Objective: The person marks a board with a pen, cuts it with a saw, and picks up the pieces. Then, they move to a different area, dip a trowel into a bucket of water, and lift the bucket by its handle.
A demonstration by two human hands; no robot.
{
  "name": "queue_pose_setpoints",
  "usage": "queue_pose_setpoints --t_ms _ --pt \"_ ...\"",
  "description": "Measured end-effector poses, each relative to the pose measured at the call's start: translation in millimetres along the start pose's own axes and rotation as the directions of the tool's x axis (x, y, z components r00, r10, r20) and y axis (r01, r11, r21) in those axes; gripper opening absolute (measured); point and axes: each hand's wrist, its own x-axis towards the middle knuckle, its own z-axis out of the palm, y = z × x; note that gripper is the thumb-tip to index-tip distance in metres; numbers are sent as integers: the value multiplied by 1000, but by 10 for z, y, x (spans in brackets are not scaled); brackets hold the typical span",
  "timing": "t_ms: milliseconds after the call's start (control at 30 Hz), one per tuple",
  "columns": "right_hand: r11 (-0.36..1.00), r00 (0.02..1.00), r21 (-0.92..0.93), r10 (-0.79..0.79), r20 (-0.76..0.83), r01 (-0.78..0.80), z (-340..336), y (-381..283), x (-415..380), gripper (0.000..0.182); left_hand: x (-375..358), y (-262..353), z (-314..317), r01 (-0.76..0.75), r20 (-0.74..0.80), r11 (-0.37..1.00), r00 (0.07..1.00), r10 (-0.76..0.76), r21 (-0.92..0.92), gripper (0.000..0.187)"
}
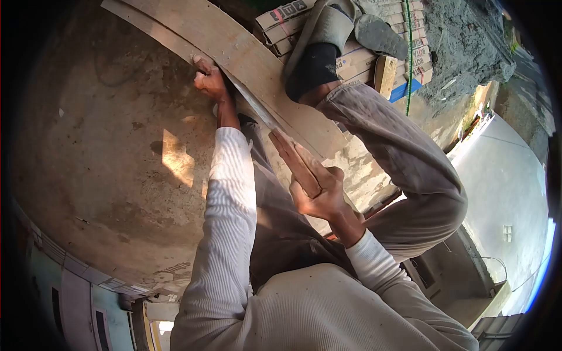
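Observation:
My right hand (323, 198) is wrapped round the wooden handle (297, 162) of a saw. The saw's thin blade (253, 104) runs up and left from the handle, lying along a long wooden board (252, 51). At the board's left edge, my left hand (212, 82) is closed with its fingers curled on the wood, close to the blade's far end. A foot in a dark sock and grey sandal (321, 44) rests on the board's right side.
Stacked cardboard boxes (357, 61) lie beyond the board, with another sandal (380, 36), a small wood block (384, 76) and a green cord (409, 52) on them. A grey rubble heap (462, 47) stands behind at right. Stained concrete floor (105, 134) spreads left.

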Motion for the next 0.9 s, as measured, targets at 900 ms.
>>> queue_pose_setpoints --t_ms 900 --pt "968 998 249 -7 -57 21 438 -260 1232 52 697 583 99 31 -89 999 995 -35 -45 76"
